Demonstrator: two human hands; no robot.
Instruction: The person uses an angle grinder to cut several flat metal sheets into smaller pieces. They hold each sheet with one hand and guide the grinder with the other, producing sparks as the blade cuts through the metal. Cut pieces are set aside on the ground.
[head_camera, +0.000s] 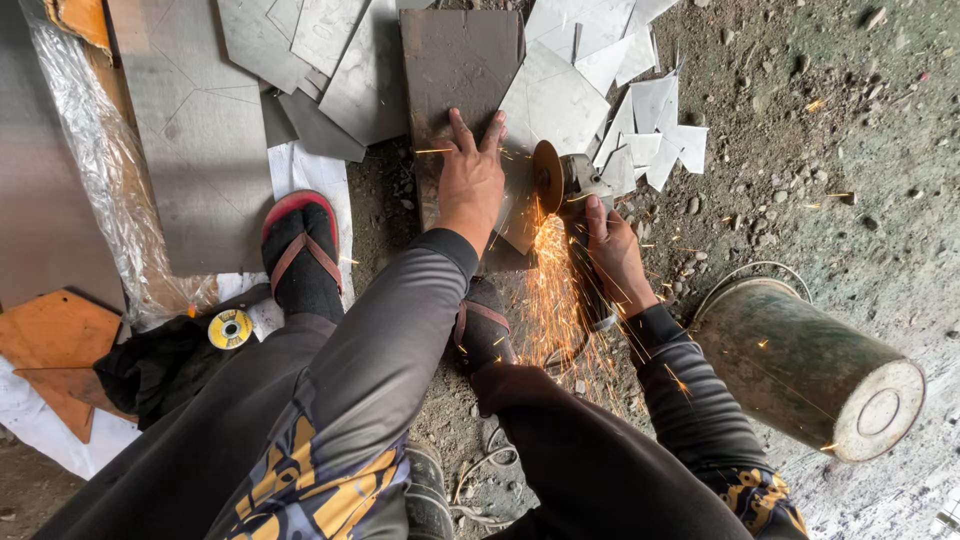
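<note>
Crouched person cutting sheet metal on the ground with an angle grinder, sparks flying back toward the legs.

Nearest are dark trousers and grey sleeves; the left foot in a red-edged sandal (301, 250) rests on a white sheet, with a small yellow-labelled cutting disc (230, 328) lying just beside it. At right a dented metal bucket (808, 366) lies on its side on the dirt. The right hand (615, 250) has its fingers clamped round the body of the angle grinder (570, 190), whose disc meets the edge of a dark metal plate (455, 70). The left hand (468, 175) presses flat on that plate, fingers spread apart. Beyond lie pale sheet-metal offcuts (640, 110) scattered over the ground.
</note>
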